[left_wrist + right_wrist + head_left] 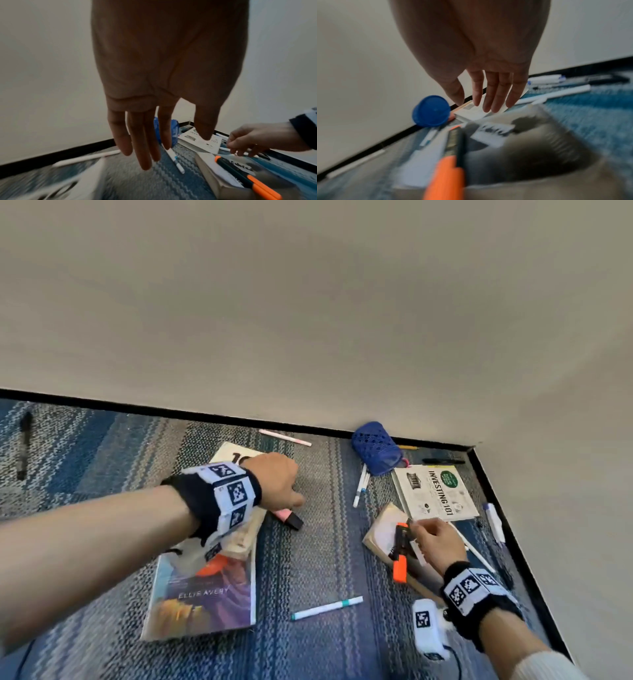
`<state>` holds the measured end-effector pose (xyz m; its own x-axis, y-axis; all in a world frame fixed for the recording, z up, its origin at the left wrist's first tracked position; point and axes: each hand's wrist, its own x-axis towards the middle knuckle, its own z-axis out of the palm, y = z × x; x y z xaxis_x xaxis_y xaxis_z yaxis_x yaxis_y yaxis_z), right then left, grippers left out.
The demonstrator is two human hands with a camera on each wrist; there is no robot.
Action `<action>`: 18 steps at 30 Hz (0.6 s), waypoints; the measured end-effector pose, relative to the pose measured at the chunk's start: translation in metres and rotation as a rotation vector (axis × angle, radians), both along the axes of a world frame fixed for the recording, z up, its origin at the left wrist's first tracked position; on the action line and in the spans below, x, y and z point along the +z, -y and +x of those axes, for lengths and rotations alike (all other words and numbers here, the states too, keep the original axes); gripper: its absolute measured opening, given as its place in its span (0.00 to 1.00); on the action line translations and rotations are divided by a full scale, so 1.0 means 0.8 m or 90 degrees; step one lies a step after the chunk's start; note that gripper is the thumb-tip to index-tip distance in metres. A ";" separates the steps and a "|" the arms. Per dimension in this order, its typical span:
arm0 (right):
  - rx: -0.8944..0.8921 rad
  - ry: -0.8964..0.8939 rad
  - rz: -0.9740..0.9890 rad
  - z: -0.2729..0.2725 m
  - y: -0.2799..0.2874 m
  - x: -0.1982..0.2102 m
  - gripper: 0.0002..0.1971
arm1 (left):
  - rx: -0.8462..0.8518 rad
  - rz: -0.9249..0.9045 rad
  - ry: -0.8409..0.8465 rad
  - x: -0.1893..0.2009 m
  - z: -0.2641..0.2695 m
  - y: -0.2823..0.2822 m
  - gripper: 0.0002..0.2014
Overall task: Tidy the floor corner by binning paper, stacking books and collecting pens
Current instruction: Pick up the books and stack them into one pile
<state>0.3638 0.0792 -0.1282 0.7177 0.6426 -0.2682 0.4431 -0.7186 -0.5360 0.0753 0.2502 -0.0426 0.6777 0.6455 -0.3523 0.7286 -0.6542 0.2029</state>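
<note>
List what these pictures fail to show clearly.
- Head view: the cream book by the wall has its title covered by the left hand.
- Right wrist view: the book under the orange-and-black highlighter is smeared by motion blur.
- Head view: the black pen at far left is too small to identify.

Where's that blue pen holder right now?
In the head view, the blue pen holder lies tipped over by the wall corner, right of centre, beside the Investing 101 book.

Left hand (pixel 274 481) and wristband hide most of a white book (pixel 227 453), title unreadable. Orange highlighter (pixel 445 175) and the book under it (pixel 530 148) smeared in right wrist view. Black pen (pixel 24 445) far left too small for detail.
</note>
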 end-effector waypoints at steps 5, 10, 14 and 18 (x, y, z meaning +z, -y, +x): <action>0.000 0.104 -0.052 0.060 0.019 -0.017 0.10 | -0.139 -0.063 -0.097 0.014 0.115 0.017 0.24; -0.099 0.108 0.034 0.091 0.032 -0.058 0.19 | -0.115 -0.091 -0.073 -0.032 0.184 0.053 0.17; -0.134 0.071 0.038 0.123 0.043 -0.070 0.20 | 0.030 -0.157 0.001 -0.090 0.218 0.065 0.22; -0.095 0.082 -0.008 0.156 0.040 -0.046 0.24 | 0.189 -0.254 0.060 -0.126 0.243 0.080 0.23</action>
<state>0.4885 0.0474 -0.1648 0.8334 0.5240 -0.1753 0.3954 -0.7872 -0.4732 0.2694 0.1862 -0.1431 0.5261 0.6430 -0.5566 0.8379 -0.2799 0.4686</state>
